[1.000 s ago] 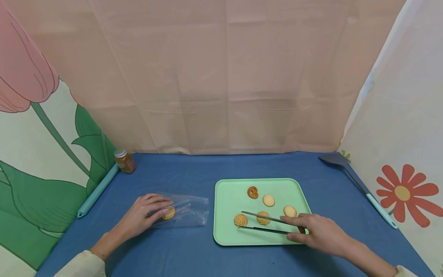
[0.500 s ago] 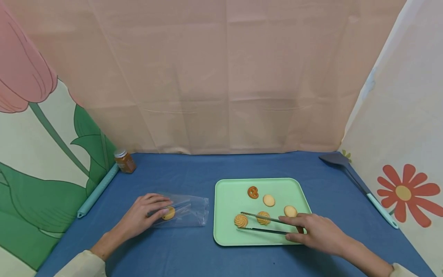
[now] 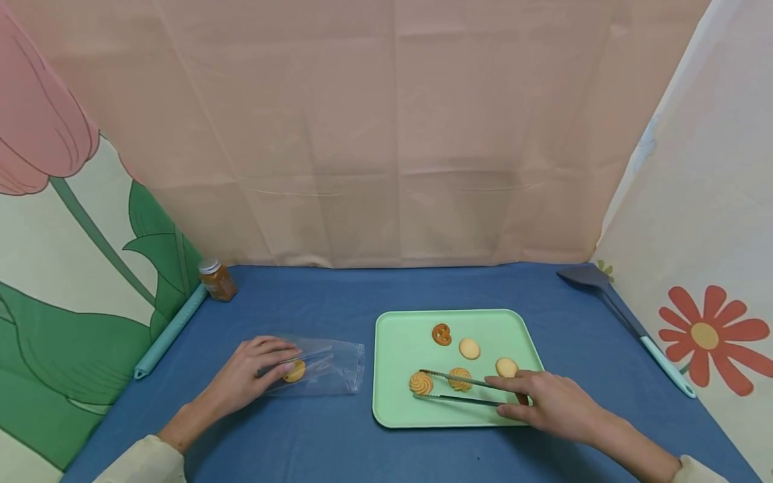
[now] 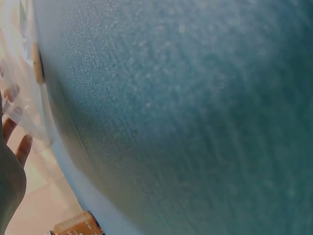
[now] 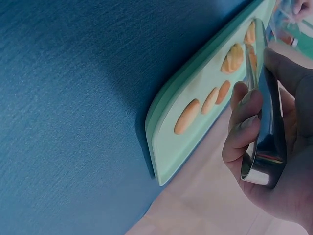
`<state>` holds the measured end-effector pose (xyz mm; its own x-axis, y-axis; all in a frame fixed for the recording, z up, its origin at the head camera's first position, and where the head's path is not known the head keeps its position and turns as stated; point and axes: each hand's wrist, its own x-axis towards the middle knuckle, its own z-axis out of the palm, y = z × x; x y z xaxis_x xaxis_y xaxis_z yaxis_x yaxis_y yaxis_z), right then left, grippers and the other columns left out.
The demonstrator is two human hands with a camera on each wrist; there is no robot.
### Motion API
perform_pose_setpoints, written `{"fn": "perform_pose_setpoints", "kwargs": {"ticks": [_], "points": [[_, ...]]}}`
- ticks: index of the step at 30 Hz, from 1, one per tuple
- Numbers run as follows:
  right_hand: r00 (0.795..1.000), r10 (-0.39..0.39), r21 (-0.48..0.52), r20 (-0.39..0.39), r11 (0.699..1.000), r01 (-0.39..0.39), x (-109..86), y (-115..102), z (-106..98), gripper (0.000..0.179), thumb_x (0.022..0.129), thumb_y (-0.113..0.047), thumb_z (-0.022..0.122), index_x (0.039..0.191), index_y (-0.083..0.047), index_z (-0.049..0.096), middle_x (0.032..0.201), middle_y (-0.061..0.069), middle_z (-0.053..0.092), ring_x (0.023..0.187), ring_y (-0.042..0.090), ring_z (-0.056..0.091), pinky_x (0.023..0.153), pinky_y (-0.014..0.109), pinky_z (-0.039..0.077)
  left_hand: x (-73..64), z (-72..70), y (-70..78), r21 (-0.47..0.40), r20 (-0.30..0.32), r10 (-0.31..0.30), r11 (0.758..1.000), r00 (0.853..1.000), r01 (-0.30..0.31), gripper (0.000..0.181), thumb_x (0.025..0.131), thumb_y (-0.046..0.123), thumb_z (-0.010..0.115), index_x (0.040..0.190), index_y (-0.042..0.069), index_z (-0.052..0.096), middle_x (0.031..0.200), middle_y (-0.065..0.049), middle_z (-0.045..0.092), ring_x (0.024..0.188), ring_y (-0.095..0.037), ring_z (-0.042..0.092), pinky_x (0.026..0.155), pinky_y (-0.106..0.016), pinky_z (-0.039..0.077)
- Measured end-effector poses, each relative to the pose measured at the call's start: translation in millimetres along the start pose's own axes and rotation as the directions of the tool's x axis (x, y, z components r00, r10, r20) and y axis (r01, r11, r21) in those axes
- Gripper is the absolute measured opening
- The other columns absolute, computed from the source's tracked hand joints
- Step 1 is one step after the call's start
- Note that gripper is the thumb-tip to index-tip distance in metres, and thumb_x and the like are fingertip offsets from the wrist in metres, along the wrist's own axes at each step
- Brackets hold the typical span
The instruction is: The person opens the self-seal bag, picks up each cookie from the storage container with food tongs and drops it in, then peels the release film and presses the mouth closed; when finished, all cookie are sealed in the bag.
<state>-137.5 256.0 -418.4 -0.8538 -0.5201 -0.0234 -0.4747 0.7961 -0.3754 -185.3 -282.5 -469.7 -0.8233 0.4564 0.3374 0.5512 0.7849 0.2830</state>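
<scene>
On the left, my left hand (image 3: 256, 365) holds a clear plastic bag (image 3: 345, 365) that lies on the blue cloth. Inside the bag is a round cookie (image 3: 294, 371), partly behind my thumb. My right hand (image 3: 546, 402) grips metal tongs (image 5: 271, 132) over the green tray (image 3: 392, 335). The tongs' arms are spread, their tips on either side of the left swirl cookie (image 3: 421, 384); contact is hard to tell. One tong arm crosses in front of a second swirl cookie (image 3: 460, 380). A pretzel (image 3: 441, 334) and two plain cookies (image 3: 469, 349) also lie on the tray.
At the back left stands a brown jar (image 3: 218, 280) with a silver lid, beside a teal roll (image 3: 171, 333). A dark spatula (image 3: 622, 315) with a pale teal handle lies along the right edge. Printed cloth walls close in the sides and back.
Almost nothing differs: the right hand and tongs have edged slightly left around the left swirl cookie. The left hand and the bag have stayed in place.
</scene>
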Motion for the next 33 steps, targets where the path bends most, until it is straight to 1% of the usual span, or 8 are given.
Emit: {"fn": "perform_pose_setpoints", "kwargs": {"ticks": [7, 11, 16, 27, 33], "points": [[0.999, -0.035, -0.004, -0.016, 0.999, 0.035, -0.2, 3.0, 1.4, 0.048, 0.094, -0.055, 0.062, 0.136, -0.031, 0.065, 0.086, -0.021, 0.058, 0.063, -0.007, 0.041, 0.051, 0.020, 0.034, 0.1, -0.5, -0.8, 0.004, 0.001, 0.004, 1.000, 1.000, -0.004, 0.031, 0.097, 0.033, 0.067, 0.127, 0.026, 0.072, 0.128, 0.006, 0.068, 0.122, -0.019, 0.056, 0.099, -0.059, 0.039], [0.999, -0.034, -0.006, -0.024, 0.999, 0.034, -0.6, 4.2, 2.6, 0.048, 0.095, -0.054, 0.062, 0.135, -0.030, 0.065, 0.085, -0.021, 0.057, 0.062, -0.007, 0.040, 0.051, 0.020, 0.033, 0.4, -0.4, -1.0, -0.003, -0.005, 0.005, 1.000, 1.000, -0.005, 0.031, 0.097, 0.032, 0.068, 0.126, 0.026, 0.072, 0.128, 0.006, 0.068, 0.122, -0.019, 0.056, 0.099, -0.059, 0.039], [0.999, -0.036, -0.009, -0.036, 0.999, 0.036, -1.0, 4.3, 2.9, 0.046, 0.095, -0.053, 0.062, 0.135, -0.030, 0.066, 0.082, -0.022, 0.054, 0.060, -0.007, 0.039, 0.050, 0.020, 0.033, 0.2, 0.0, -2.1, 0.001, 0.005, 0.001, 1.000, 1.000, -0.001, 0.030, 0.097, 0.034, 0.067, 0.126, 0.028, 0.072, 0.128, 0.006, 0.068, 0.122, -0.019, 0.056, 0.098, -0.059, 0.040], [0.999, -0.015, 0.028, -0.036, 0.999, 0.016, -0.3, 4.5, 3.0, 0.047, 0.094, -0.054, 0.062, 0.134, -0.030, 0.066, 0.083, -0.022, 0.055, 0.060, -0.007, 0.039, 0.050, 0.020, 0.034, 1.4, -0.4, -3.1, 0.002, 0.021, -0.004, 1.000, 1.000, 0.004, 0.030, 0.098, 0.036, 0.065, 0.126, 0.029, 0.072, 0.129, 0.007, 0.068, 0.121, -0.018, 0.056, 0.098, -0.059, 0.041], [0.999, -0.022, 0.052, -0.044, 0.998, 0.024, 0.0, 3.2, 1.5, 0.045, 0.095, -0.054, 0.061, 0.134, -0.033, 0.065, 0.083, -0.022, 0.054, 0.059, -0.006, 0.039, 0.049, 0.019, 0.034, 1.2, 0.6, -2.9, -0.002, 0.016, -0.003, 1.000, 1.000, 0.003, 0.030, 0.098, 0.036, 0.065, 0.126, 0.029, 0.072, 0.129, 0.006, 0.068, 0.121, -0.019, 0.057, 0.098, -0.059, 0.040]]}}
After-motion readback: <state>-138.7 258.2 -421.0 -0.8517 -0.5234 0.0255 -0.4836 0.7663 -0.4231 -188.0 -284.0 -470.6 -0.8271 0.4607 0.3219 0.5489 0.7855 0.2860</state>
